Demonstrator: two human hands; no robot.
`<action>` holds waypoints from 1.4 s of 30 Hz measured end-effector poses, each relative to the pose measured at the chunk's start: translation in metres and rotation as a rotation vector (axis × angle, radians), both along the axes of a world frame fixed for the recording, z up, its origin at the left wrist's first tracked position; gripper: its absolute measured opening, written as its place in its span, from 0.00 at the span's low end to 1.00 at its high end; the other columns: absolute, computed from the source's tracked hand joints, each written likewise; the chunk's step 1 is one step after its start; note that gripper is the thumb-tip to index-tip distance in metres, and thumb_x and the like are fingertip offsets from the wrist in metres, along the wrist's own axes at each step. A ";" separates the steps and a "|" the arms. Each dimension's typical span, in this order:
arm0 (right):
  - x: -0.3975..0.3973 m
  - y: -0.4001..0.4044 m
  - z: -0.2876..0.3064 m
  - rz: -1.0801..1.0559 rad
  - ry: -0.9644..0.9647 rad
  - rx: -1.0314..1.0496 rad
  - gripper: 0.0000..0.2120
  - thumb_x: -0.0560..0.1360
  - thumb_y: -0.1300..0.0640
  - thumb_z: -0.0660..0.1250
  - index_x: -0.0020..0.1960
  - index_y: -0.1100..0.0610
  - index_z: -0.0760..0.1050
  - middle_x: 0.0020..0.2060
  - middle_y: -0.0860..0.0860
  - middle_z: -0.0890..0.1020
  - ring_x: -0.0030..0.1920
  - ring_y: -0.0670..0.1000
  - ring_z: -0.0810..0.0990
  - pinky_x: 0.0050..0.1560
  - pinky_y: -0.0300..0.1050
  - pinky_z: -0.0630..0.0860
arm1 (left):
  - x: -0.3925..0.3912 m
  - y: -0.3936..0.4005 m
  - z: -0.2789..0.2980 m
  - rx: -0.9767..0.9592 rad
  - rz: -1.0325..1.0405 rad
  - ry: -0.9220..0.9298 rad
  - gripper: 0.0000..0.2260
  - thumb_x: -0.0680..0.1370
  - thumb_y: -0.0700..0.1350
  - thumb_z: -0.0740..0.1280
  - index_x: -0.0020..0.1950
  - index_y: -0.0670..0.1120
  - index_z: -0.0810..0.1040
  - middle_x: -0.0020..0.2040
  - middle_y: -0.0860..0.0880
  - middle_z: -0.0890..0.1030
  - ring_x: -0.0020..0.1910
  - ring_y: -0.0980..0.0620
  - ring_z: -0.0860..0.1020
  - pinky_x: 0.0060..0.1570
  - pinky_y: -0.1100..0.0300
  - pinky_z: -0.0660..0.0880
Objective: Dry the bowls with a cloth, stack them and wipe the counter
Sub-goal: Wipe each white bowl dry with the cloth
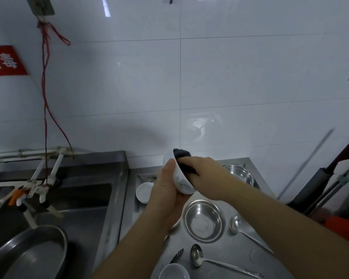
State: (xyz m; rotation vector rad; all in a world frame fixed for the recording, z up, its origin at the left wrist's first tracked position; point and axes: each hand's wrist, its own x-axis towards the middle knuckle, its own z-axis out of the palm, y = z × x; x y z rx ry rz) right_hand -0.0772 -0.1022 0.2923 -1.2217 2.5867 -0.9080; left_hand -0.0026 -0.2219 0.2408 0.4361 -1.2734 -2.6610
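My left hand (165,190) grips a small white bowl (181,183), lifted above the steel counter (248,252) and tipped on its side. My right hand (206,174) holds a dark cloth (182,156) pushed into the bowl's mouth. On the counter below lie another white bowl (143,192) to the left, a white bowl (173,271) at the near edge, a steel bowl (204,221) in the middle and a steel bowl (240,174) at the back.
Two ladle-like spoons (235,224) (196,257) and a fork (177,256) lie on the counter. A sink (85,200) with taps (34,190) is to the left, a large steel pan (28,254) in it. A tiled wall stands behind; dark poles lean at the right.
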 end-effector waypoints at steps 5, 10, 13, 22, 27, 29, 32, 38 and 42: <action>-0.006 -0.010 0.013 -0.078 -0.217 0.229 0.13 0.80 0.55 0.60 0.53 0.54 0.84 0.43 0.52 0.87 0.43 0.53 0.86 0.49 0.52 0.84 | 0.001 -0.015 -0.008 -0.179 0.010 -0.019 0.41 0.67 0.61 0.77 0.75 0.45 0.71 0.67 0.36 0.81 0.61 0.39 0.85 0.53 0.45 0.85; -0.001 -0.003 0.017 -0.202 -0.733 -0.058 0.10 0.78 0.56 0.65 0.47 0.60 0.83 0.39 0.57 0.86 0.39 0.55 0.84 0.43 0.50 0.82 | 0.010 -0.030 -0.010 -0.280 -0.113 0.071 0.42 0.66 0.61 0.80 0.75 0.47 0.71 0.69 0.34 0.78 0.66 0.33 0.81 0.65 0.34 0.78; 0.009 0.003 0.018 -0.289 -1.126 -0.361 0.13 0.76 0.60 0.64 0.34 0.60 0.77 0.29 0.57 0.74 0.29 0.55 0.75 0.34 0.46 0.74 | 0.013 -0.033 -0.004 -0.198 -0.205 0.137 0.53 0.66 0.64 0.82 0.80 0.39 0.63 0.72 0.26 0.71 0.71 0.23 0.72 0.70 0.24 0.69; 0.046 -0.017 0.011 -0.266 -1.611 -1.154 0.15 0.79 0.55 0.67 0.44 0.65 0.86 0.39 0.61 0.86 0.36 0.58 0.87 0.39 0.54 0.87 | 0.019 -0.015 0.010 -0.137 -0.216 0.170 0.57 0.64 0.67 0.82 0.82 0.39 0.62 0.76 0.31 0.72 0.75 0.32 0.73 0.74 0.36 0.71; 0.041 -0.026 -0.003 -0.637 -1.059 -0.947 0.10 0.79 0.62 0.64 0.53 0.68 0.80 0.44 0.65 0.83 0.44 0.64 0.84 0.49 0.66 0.84 | 0.017 -0.003 -0.001 -0.133 -0.079 0.108 0.56 0.60 0.65 0.85 0.79 0.43 0.66 0.72 0.33 0.76 0.70 0.32 0.77 0.68 0.37 0.77; 0.037 -0.022 -0.003 -0.582 -0.661 -0.653 0.10 0.78 0.57 0.64 0.51 0.61 0.81 0.44 0.60 0.86 0.47 0.62 0.86 0.54 0.66 0.83 | 0.016 -0.003 -0.002 -0.105 -0.031 0.101 0.51 0.62 0.61 0.85 0.78 0.44 0.68 0.71 0.33 0.77 0.68 0.32 0.79 0.64 0.38 0.79; 0.031 -0.012 -0.002 -0.252 -0.106 -0.226 0.08 0.81 0.54 0.64 0.54 0.50 0.82 0.41 0.48 0.86 0.42 0.51 0.84 0.47 0.53 0.81 | 0.012 -0.012 -0.001 -0.201 0.000 0.098 0.40 0.70 0.57 0.77 0.77 0.43 0.69 0.69 0.33 0.78 0.66 0.33 0.81 0.64 0.33 0.78; 0.015 0.002 0.013 -0.127 -0.314 0.017 0.12 0.81 0.48 0.62 0.51 0.51 0.83 0.39 0.51 0.86 0.40 0.52 0.86 0.43 0.50 0.83 | 0.015 -0.015 -0.008 -0.364 -0.032 0.039 0.38 0.65 0.65 0.81 0.70 0.53 0.74 0.68 0.38 0.79 0.65 0.36 0.82 0.62 0.34 0.80; 0.025 0.009 0.010 -0.270 -0.994 -0.438 0.12 0.79 0.54 0.65 0.40 0.57 0.82 0.35 0.58 0.81 0.32 0.57 0.80 0.33 0.48 0.78 | 0.016 -0.019 -0.006 -0.392 -0.082 0.099 0.35 0.65 0.66 0.82 0.68 0.58 0.76 0.66 0.41 0.80 0.64 0.36 0.82 0.61 0.35 0.81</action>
